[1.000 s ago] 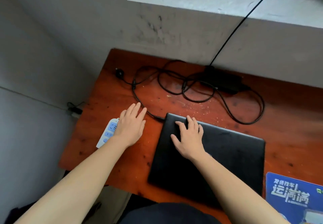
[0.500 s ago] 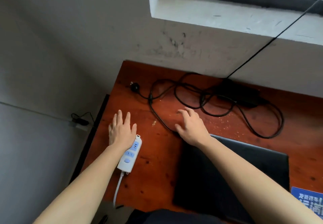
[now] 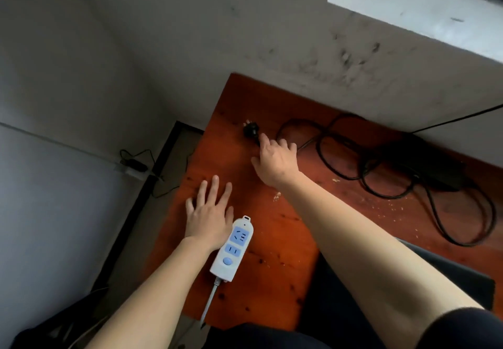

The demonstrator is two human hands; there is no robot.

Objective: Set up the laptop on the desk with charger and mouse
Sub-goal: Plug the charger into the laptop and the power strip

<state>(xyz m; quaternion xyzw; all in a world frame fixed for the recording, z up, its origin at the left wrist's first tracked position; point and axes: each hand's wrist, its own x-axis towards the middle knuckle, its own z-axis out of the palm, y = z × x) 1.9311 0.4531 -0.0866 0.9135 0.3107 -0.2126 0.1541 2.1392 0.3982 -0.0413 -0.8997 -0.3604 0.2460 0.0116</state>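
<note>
Head view: on the scuffed reddish wooden desk [image 3: 275, 242], the right hand [image 3: 275, 158] reaches up-frame with fingers spread, fingertips at the round black plug [image 3: 251, 130] (gripping nothing), its glossy cable [image 3: 381, 174] looping right to the blocky charger [image 3: 432, 163]. The left hand [image 3: 209, 212] lies flat and open beside the smooth white strip [image 3: 232, 248] near the desk's left edge; the matte black laptop [image 3: 449, 275] sits lower right, with bare wood between the hands.

Left hand [image 3: 208, 214] flat, palm down, fingers spread and extended, forearm bare. Right hand [image 3: 275, 158] reached far forward across body, palm down, fingers loosely curled, index fingertip extended, nothing gripped. Right arm bare, dark sleeve at upper arm.
</note>
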